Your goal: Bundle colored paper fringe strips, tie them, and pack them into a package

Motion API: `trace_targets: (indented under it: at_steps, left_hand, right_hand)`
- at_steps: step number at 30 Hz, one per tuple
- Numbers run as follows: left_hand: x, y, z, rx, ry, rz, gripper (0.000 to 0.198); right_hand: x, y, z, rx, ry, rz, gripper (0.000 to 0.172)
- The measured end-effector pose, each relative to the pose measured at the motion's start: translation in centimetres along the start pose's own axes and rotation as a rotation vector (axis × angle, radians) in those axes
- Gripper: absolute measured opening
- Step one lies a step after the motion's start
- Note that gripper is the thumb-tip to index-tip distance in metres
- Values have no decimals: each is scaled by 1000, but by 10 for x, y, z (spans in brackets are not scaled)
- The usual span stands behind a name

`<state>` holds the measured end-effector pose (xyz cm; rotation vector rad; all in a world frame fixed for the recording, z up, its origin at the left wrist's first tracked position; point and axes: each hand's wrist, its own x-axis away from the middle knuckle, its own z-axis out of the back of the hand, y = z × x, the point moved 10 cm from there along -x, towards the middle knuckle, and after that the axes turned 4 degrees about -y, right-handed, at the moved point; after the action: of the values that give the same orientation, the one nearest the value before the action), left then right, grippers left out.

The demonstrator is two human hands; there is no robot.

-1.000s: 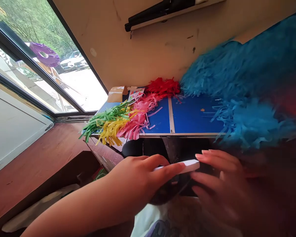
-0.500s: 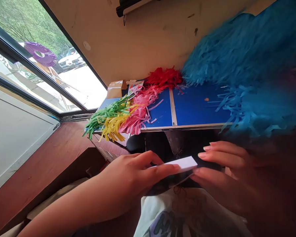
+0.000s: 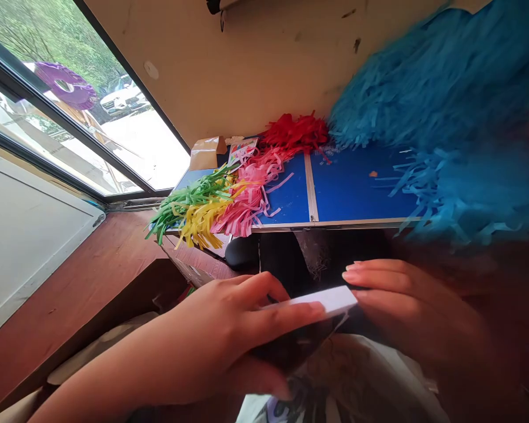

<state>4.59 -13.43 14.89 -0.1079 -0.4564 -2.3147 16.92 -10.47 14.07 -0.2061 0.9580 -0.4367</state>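
Observation:
My left hand [image 3: 247,320] grips a slim object with a white edge [image 3: 335,301], its index finger lying along that edge. Below the white edge the object looks dark, and its kind cannot be made out. My right hand [image 3: 397,296] is at the object's right end, fingers bent and close together, tips at the corner. The right thumb is hidden. A thin, pale-edged flap or strip hangs just under that corner. Behind my hands, a blue-topped table [image 3: 352,194] holds green fringe [image 3: 194,194], yellow fringe [image 3: 205,222], pink fringe [image 3: 255,188] and red fringe [image 3: 297,132].
Large blue fringed bundles [image 3: 423,88] fill the right side. A brown paper piece [image 3: 205,154] lies at the table's far left. A dark stool seat [image 3: 240,252] is under the table, and an open cardboard box [image 3: 127,311] stands at lower left. Windows are at upper left.
The right fingers have shifted slightly left and drawn together at the object's end. My left thumb now shows lower down. The view has moved slightly.

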Motion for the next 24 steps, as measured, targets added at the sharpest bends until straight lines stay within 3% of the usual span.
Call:
trace_targets:
  at_steps: [3, 6, 9, 11, 15, 24]
  left_hand:
    - [3, 5, -2, -14, -8, -18, 48]
    - [4, 8, -1, -73, 3, -12, 48]
    - [3, 11, 1, -115, 31, -27, 45]
    - [3, 11, 2, -133, 58, -37, 41]
    - [4, 8, 9, -127, 169, -58, 35]
    - [6, 5, 18, -69, 283, -83, 29]
  right_hand:
    - [-2, 0, 0, -94, 28, 27, 26]
    - [0, 4, 9, -219, 77, -64, 24]
    - [2, -2, 5, -240, -15, -116, 23]
    - [2, -8, -1, -196, -79, -114, 23]
    - [3, -13, -4, -111, -8, -115, 26]
    - [-4, -36, -1, 156, -18, 81, 13]
